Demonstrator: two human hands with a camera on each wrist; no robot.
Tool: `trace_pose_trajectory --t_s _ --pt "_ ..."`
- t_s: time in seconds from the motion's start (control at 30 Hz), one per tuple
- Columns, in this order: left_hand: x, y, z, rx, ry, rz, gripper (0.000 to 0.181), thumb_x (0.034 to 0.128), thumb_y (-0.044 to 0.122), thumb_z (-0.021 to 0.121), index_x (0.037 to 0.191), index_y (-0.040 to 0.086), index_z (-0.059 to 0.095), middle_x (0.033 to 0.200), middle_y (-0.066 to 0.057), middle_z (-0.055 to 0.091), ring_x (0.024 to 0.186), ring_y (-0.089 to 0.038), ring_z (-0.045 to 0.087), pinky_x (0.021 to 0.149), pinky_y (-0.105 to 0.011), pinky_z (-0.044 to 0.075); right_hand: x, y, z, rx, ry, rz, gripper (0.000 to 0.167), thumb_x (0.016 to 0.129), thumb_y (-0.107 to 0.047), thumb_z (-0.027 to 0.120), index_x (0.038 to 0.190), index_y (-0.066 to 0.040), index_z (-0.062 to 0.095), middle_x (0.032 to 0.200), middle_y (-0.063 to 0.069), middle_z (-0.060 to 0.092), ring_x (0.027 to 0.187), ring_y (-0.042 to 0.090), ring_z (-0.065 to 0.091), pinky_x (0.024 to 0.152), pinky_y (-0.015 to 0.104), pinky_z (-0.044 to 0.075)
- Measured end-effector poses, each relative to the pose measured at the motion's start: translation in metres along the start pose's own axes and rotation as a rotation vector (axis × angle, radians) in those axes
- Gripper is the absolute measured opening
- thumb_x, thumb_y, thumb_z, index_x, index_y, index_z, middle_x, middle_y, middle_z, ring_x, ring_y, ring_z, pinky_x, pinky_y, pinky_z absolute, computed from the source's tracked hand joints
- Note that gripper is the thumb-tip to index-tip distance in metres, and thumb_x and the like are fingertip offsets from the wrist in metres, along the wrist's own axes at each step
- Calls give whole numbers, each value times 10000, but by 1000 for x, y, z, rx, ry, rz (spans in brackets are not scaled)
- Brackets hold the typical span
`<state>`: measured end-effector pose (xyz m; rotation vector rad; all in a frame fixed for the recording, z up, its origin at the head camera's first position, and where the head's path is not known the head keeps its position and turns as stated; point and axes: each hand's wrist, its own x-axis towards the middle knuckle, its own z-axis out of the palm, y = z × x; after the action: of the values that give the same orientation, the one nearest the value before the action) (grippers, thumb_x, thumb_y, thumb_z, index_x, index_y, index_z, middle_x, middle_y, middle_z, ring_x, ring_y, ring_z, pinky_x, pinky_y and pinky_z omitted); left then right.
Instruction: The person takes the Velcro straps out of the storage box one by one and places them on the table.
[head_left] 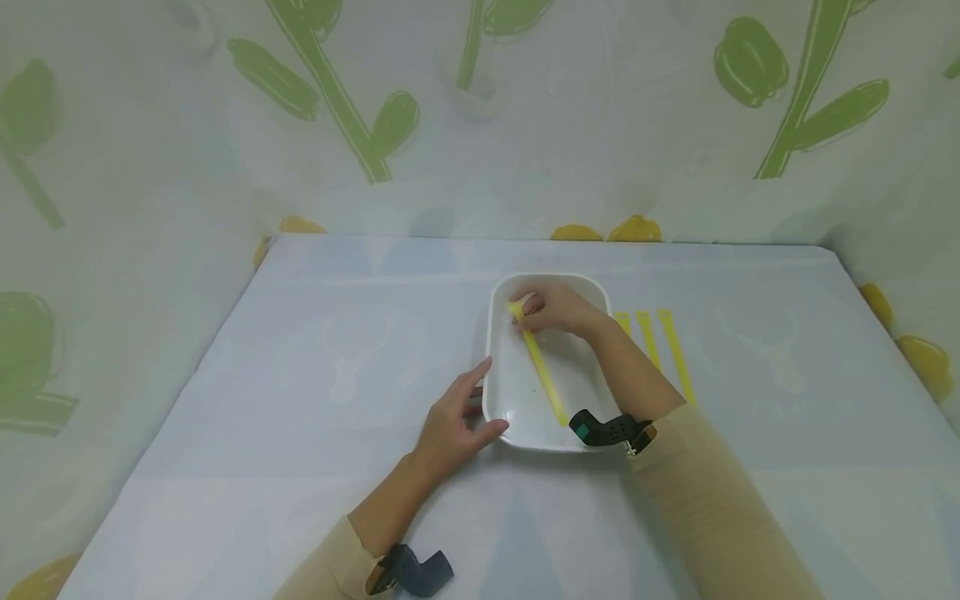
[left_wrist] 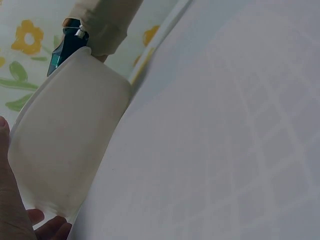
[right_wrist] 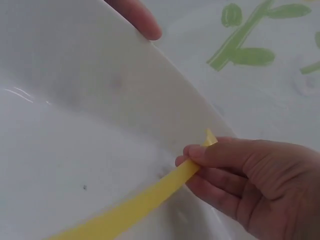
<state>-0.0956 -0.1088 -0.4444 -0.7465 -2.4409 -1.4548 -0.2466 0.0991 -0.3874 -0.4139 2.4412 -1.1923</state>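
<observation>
A white rectangular tray with raised walls stands on the table. My right hand is over its far part and pinches a flat yellow strip near one end between thumb and fingers. From there the strip slants down inside the tray toward the near side; in the right wrist view a short tip of the strip sticks out past the thumb. My left hand touches the tray's near left corner, fingers along the outer wall and thumb at the rim. In the left wrist view the tray's outer wall shows beside the fingers.
Right of the tray, three more yellow strips lie side by side on the pale table cover, partly hidden by my right forearm. Cloth with green plant prints hangs behind the table's far edge.
</observation>
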Motion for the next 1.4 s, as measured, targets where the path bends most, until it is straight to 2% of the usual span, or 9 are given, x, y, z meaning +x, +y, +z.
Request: trace_pose_trajectory --t_s 0.23,0.5,0.7,0.8,1.0,1.07,1.23,1.4 --pt "-1 -1 0 3 5 4 879 831 688 494 1427 50 386 1268 -175 545 971 -266 652 751 -322 588 -5 -4 -5 92 -33 -35 517 820 -104 723 1313 -101 566 1089 115 671 891 198 654 803 340 574" --pt "-2 -3 1 -21 3 14 850 841 659 515 1436 67 380 1269 -174 543 963 -261 653 757 -317 587 -6 -2 -8 174 -68 -72 280 843 -68 684 1118 -14 678 1036 150 685 820 184 654 760 314 577" --pt "-2 -3 0 0 -5 14 852 844 665 503 1442 73 371 1279 -170 538 964 -258 653 751 -315 588 -9 -7 -10 198 -81 -81 396 792 -57 739 1176 -44 643 1131 175 644 783 180 648 744 311 569" --pt "-2 -3 1 9 -9 12 853 845 670 495 1445 79 365 1289 -167 533 974 -255 649 753 -317 588 -11 -12 -13 203 -97 -86 457 780 -61 754 1217 -52 619 1153 220 634 813 210 674 766 339 572" --pt "-2 -5 2 8 -9 21 855 842 671 498 1443 77 370 1276 -159 540 962 -247 648 749 -298 587 -18 -18 -22 205 -107 -96 539 765 -102 783 1261 -34 583 1317 177 546 896 246 693 837 406 563" --pt "-2 -5 2 15 -10 17 853 841 676 493 1447 88 366 1281 -153 538 971 -245 647 755 -292 585 -22 -22 -26 183 -109 -111 557 769 -120 784 1275 -34 568 1253 184 595 883 250 694 836 399 564" --pt "-1 -5 1 18 -9 17 839 846 669 495 1453 104 360 1297 -147 531 980 -248 644 762 -292 583 -35 -33 -36 144 -128 -128 543 781 -129 774 1282 -96 567 938 143 719 809 238 690 761 375 582" --pt "-1 -5 0 17 -10 19 833 849 658 505 1451 101 361 1294 -146 534 986 -251 643 765 -303 584 -47 -40 -44 126 -144 -166 523 809 -133 744 1296 -143 552 913 125 719 810 255 686 752 377 581"
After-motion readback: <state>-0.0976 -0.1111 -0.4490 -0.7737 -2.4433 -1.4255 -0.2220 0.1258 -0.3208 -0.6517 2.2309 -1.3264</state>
